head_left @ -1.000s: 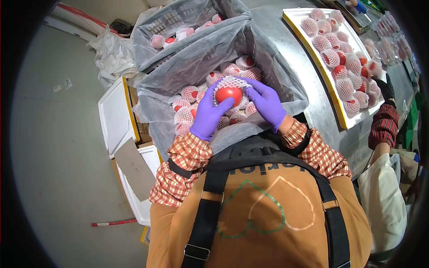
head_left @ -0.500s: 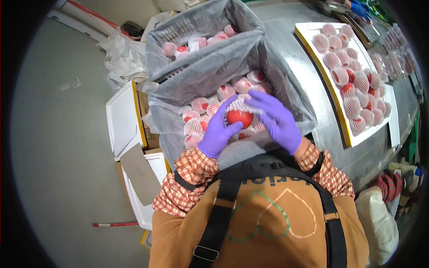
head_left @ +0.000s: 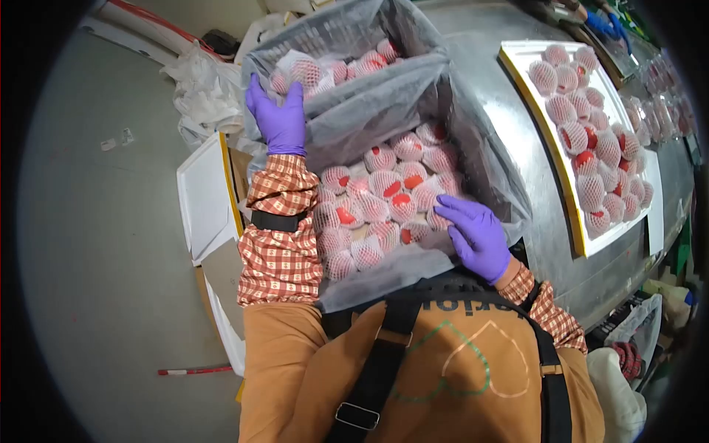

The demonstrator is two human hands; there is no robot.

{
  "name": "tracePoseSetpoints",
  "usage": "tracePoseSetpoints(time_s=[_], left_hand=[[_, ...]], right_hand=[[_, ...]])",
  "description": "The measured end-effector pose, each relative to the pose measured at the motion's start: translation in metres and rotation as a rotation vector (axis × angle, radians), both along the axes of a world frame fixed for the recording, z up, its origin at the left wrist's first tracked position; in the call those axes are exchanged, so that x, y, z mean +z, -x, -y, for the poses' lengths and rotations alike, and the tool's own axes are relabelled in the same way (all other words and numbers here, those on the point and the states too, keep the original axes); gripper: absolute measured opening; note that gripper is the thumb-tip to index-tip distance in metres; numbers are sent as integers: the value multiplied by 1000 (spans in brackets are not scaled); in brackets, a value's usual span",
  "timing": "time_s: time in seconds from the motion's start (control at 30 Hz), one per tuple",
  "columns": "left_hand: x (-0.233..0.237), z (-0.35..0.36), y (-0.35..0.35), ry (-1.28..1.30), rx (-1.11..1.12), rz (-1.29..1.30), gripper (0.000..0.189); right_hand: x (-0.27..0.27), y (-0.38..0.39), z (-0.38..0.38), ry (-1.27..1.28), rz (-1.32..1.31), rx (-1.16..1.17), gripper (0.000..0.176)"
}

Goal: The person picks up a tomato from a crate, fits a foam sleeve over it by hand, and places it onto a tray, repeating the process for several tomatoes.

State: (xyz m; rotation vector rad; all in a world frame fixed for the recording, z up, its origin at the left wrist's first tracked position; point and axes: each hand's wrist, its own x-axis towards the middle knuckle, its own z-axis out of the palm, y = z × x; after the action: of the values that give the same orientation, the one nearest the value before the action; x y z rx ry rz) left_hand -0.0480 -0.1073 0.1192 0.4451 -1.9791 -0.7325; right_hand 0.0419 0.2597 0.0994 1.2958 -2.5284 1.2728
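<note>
left hand point(head_left: 277, 118): purple glove, fingers straight and pointing up, palm flat on the liner at the far crate's left corner. Open, nothing in it (can't tell if the thumb pinches the film).
right hand point(head_left: 478, 235): purple glove, fingers spread and loose, tips resting on the fruit at the near crate's right side. Not wrapped round any piece.
red fruit in white foam-net sleeves point(head_left: 384, 184): packed tight, fills the near crate approx to the top. One sleeved piece point(head_left: 437, 218) sits right under the right fingertips.
near grey plastic crate w/ translucent bag liner point(head_left: 480, 159): directly in front of the person, against the table edge.
far grey mesh crate, same liner point(head_left: 325, 37): butted up behind the near one, more sleeved fruit point(head_left: 347, 70) inside.
white tray w/ yellow edge point(head_left: 521, 52): on the bare steel table point(head_left: 473, 44) to the right, well apart from both hands, loaded w/ sleeved fruit.
white foam lid point(head_left: 201, 196): on the floor, left of the crates.
co-worker's blue-gloved hand point(head_left: 607, 22): far end of the table, top right.
</note>
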Motion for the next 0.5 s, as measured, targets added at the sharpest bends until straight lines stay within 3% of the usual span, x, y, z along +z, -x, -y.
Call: tracePoseSetpoints(time_s=[0.03,0.1,0.13,0.2,0.23,0.3,0.37,0.4,0.47,0.5], left_hand=[[-3,-8,-6,-10,-3,36,64],[-12,-26,-21,-338,-437,97,52],[-30,-34,-23,-476,-548,113,37],[-63,-47,-42,-547,-642,377,30],[-87,-44,-51,-321,-655,559,29],[-124,-50,-73,-353,-668,963,42],[-165,-56,-84,-231,-610,1091,59],[-172,-65,-84,-240,-618,1100,59],[-185,-85,-85,269,-492,1023,69],[-185,-92,-82,261,-501,1026,69]], right_hand=[[0,0,0,3,-5,-15,37],[-2,0,0,54,-7,-37,38],[-2,1,0,65,12,-18,39],[-2,2,1,73,43,1,39],[-3,2,2,54,34,14,40],[-2,2,4,31,35,23,40],[-2,2,5,-12,13,16,38],[-2,2,5,-20,24,12,38],[-4,1,6,-40,11,11,37],[-3,2,7,-49,18,8,37]])
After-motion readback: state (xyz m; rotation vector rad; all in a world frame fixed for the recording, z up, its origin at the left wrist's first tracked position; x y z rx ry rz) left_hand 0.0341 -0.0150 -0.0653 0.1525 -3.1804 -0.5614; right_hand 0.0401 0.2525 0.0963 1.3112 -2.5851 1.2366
